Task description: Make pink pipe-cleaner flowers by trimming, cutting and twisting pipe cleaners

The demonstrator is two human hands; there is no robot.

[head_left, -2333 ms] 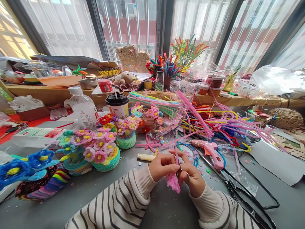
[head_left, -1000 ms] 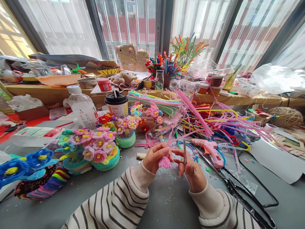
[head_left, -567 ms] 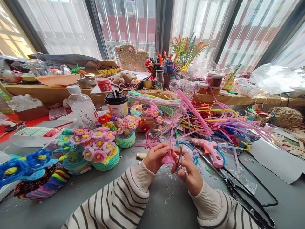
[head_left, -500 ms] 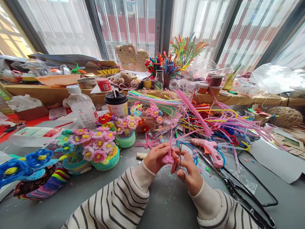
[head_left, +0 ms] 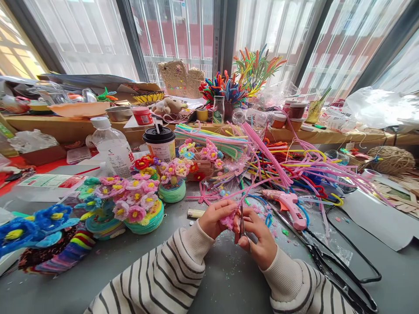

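Observation:
My left hand (head_left: 215,219) is closed around a small fuzzy pink pipe-cleaner piece (head_left: 228,221), held just above the grey table. My right hand (head_left: 259,239) grips a pair of small scissors (head_left: 242,220), with fingers in the handles and the blades pointing up and away from me. The blades stand right beside the pink piece; whether they touch it I cannot tell. A lighter (head_left: 195,213) lies left of my left hand. A pink glue gun (head_left: 288,205) rests to the right of my right hand.
Pipe-cleaner flower pots (head_left: 144,224) stand at the left, with a plastic bottle (head_left: 113,148) and a lidded cup (head_left: 160,146) behind. Pink pipe cleaners (head_left: 268,155) heap up at the middle back. Large black-handled scissors (head_left: 343,279) and a black cord (head_left: 366,261) lie at the right.
The scissors have shifted left, closer to the pink piece, and their blades look closer together. A pink strand that rose from the piece no longer shows upright.

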